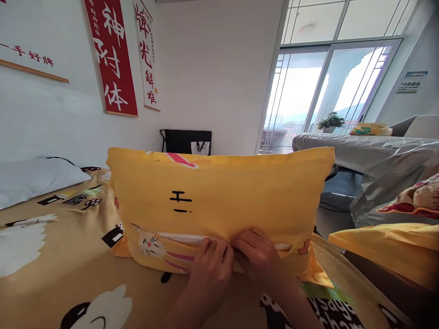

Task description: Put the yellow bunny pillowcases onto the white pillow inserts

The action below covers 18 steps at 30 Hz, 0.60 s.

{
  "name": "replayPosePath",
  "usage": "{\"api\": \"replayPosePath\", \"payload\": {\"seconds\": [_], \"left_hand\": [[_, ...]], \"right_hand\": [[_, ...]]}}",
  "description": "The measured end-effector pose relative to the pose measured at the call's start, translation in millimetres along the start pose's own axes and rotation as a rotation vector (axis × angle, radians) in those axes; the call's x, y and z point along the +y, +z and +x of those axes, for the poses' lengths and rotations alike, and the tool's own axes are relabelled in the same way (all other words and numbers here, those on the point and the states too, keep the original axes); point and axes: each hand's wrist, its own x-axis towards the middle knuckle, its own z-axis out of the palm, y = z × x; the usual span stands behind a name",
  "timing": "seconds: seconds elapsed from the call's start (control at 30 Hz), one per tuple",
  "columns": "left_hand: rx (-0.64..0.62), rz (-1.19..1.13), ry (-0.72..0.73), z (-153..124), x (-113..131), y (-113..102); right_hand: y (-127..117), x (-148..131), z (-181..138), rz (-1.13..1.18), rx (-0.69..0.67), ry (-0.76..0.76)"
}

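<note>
yellow cartoon-print fabric pillow (219,192) stood on tan printed bed (51,269), opening nearside for access | left hand (209,267), right hand (257,258): each grip pinching its hem

Pillow (219,192): rectangular, in a yellow pillowcase printed with a cartoon cat, pink stripes and black marks. Pose: upright on its long lower edge, broad face toward the camera. Location: on the bed (51,274). State: white filling shows through the opening near the lower edge
</note>
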Motion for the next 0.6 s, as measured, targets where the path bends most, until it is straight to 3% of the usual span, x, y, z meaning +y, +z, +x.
{"api": "replayPosePath", "payload": {"seconds": [0.37, 0.6], "left_hand": [[0.050, 0.138, -0.038, 1, -9, -6], [-0.190, 0.151, -0.136, -1, -47, -33]], "right_hand": [[3, 2, 0, -0.063, 0.015, -0.019], [2, 7, 0, 0.019, 0.023, 0.011]]}}
